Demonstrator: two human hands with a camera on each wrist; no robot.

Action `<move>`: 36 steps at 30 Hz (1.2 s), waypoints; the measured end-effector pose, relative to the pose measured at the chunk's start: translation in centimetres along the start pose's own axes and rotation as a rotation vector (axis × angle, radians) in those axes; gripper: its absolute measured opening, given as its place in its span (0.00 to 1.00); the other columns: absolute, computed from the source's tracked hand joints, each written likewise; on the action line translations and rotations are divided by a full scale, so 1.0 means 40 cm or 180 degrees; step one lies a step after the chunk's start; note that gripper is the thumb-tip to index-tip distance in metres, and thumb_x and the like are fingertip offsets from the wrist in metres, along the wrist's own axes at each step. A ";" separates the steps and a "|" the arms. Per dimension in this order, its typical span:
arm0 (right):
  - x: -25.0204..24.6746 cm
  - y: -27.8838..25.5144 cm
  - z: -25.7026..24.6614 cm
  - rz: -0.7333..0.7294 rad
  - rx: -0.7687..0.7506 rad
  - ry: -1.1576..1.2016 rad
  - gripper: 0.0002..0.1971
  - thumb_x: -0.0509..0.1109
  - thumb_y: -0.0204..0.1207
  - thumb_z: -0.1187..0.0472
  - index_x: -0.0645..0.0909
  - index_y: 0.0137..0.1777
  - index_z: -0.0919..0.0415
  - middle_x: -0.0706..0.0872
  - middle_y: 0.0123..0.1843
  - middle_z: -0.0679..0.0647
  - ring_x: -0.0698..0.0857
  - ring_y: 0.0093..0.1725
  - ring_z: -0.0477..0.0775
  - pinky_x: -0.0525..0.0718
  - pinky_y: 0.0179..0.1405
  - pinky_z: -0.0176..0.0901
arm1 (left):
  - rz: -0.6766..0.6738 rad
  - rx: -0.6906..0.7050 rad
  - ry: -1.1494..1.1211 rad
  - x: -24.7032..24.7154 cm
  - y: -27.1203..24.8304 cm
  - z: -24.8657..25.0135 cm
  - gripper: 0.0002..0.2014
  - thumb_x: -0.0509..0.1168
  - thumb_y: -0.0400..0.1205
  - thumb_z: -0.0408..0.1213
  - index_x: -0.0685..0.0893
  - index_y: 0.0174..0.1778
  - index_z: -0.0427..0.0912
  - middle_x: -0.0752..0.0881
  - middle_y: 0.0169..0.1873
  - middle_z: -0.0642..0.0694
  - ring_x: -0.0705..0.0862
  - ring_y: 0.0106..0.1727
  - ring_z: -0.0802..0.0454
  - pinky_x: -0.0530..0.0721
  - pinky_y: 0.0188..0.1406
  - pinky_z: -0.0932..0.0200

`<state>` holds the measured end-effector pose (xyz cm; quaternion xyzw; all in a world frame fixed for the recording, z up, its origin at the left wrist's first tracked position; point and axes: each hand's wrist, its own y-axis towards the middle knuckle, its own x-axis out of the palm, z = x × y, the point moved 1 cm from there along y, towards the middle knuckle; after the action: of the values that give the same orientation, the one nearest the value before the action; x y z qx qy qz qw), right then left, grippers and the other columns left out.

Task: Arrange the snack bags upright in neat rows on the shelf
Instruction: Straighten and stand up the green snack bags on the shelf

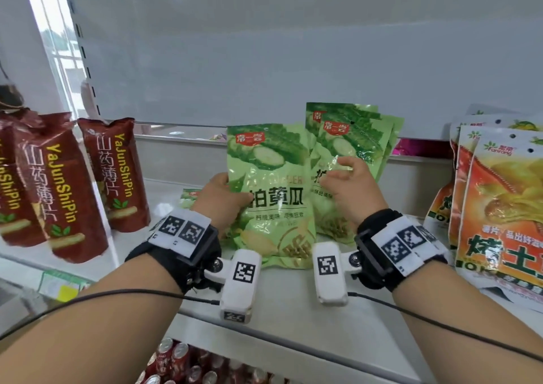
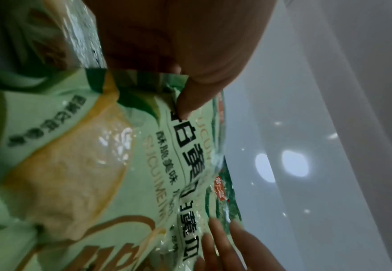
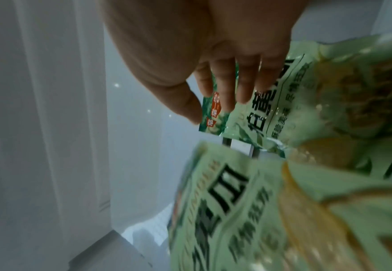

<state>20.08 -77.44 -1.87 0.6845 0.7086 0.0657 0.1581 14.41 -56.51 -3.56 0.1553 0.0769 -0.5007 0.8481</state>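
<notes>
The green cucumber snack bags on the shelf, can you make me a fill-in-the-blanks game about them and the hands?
1. The left hand grips the front green bag by its ____ edge.
2. The right hand touches the stack of green bags with ____ fingers.
3. The bags at the left end of the shelf are dark ____.
4. The cans stand ____ the shelf.

Missing words: left; straight; red; below
</notes>
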 end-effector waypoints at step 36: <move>-0.227 0.015 0.027 0.0054 -0.0076 0.0783 0.09 0.64 0.80 0.61 0.86 0.43 0.53 0.92 0.43 0.50 0.90 0.44 0.51 0.86 0.46 0.49 | -0.0754 0.0576 -0.2465 0.279 0.012 0.214 0.06 0.63 0.83 0.31 0.84 0.48 0.43 0.92 0.38 0.47 0.91 0.39 0.51 0.87 0.34 0.57</move>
<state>21.09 -86.53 -1.47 0.6754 0.7160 0.1589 0.0774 20.03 -68.41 1.40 0.0195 -0.2748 -0.6211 0.7337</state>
